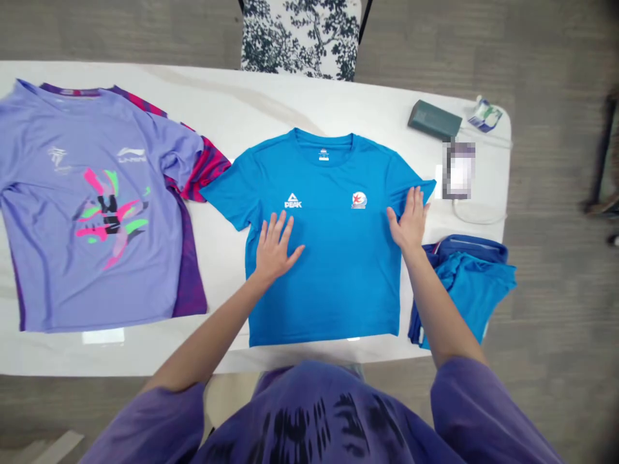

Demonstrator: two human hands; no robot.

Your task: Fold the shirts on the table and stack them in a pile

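A blue short-sleeved T-shirt (324, 258) lies spread front side up on the table, its collar pointing away from me. It has a white PEAK logo on one side of the chest and a round red-and-white emblem on the other. My left hand (276, 248) rests flat on the shirt's left chest, fingers apart, below the logo. Over the right sleeve lies my right hand (410, 220), thumb out and fingers extended, grasping nothing. Part of that sleeve is hidden under the hand.
To the left, a lavender T-shirt (120, 270) covers a purple-and-red shirt (193, 277). Folded blue clothes (474, 283) lie at the right edge of the white table (227, 348). Behind them are a pixelated device (458, 171), a dark green case (434, 120) and a small packet (485, 116). A patterned chair (300, 38) stands beyond.
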